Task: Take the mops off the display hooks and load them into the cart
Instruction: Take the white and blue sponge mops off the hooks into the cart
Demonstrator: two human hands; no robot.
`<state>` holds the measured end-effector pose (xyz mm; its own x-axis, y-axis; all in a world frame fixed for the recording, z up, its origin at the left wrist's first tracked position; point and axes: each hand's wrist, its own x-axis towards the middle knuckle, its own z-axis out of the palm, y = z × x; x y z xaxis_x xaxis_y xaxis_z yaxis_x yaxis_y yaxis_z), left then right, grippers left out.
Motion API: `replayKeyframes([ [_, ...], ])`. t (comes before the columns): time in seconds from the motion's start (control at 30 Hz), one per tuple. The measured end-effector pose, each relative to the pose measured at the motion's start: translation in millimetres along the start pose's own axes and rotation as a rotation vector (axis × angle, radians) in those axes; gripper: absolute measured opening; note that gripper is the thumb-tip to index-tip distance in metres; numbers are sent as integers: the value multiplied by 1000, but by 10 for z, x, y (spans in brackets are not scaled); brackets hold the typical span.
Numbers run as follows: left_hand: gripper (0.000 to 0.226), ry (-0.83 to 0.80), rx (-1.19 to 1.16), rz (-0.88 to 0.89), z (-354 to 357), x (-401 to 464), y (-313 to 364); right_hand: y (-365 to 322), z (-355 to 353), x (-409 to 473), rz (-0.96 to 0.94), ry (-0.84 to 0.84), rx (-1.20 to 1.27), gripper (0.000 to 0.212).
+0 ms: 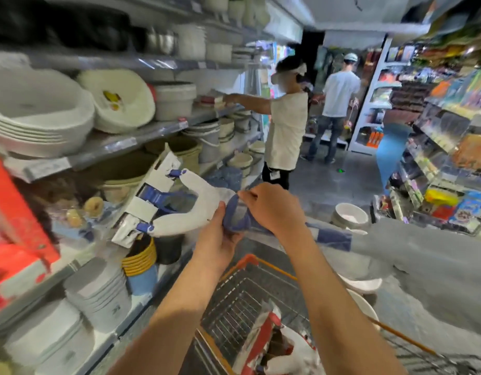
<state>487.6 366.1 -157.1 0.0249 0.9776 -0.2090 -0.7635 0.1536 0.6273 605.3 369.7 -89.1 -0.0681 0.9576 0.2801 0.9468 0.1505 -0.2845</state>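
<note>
The orange-rimmed wire cart (pixel 250 301) stands below the arms; in its near end lies a white bundle with a red-edged label (pixel 277 345) (too blurred to name for certain). Above the cart, both hands hold a mop (pixel 207 201) with white pads and a blue collar. The left hand (pixel 216 236) curls its fingers around the collar from beneath, while the right hand (pixel 272 207) pinches its top edge.
</note>
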Motion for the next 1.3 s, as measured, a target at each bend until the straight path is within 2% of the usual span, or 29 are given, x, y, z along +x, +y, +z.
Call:
replayKeyframes([
  [0.13, 37, 38, 2, 94, -49, -213, 489, -409, -115, 5, -79, 12, 72, 50],
  [0.4, 34, 128, 59, 316, -368, -607, 1447, -1369, -144, -65, -221, 140, 366, 37],
  [0.6, 21, 166, 105, 458, -785, -979, 2178, -2143, 25, -117, -320, 82, 659, 30],
  [0.8, 14, 227, 188, 597, -1184, -1370, 2754, -2853, 101, -262, -428, 46, 843, 27],
  [1.03, 3, 270, 207, 739, -1513, -1738, 3345, -3546, 177, -485, -556, -90, 1133, 30],
  [1.17, 7, 330, 275, 822, -1725, -1878, 3600, -3857, 300, -534, -610, -129, 1129, 34],
  [1.3, 20, 416, 305, 925, -1841, -1980, 3758, -4113, 436, -592, -636, -99, 1179, 34],
])
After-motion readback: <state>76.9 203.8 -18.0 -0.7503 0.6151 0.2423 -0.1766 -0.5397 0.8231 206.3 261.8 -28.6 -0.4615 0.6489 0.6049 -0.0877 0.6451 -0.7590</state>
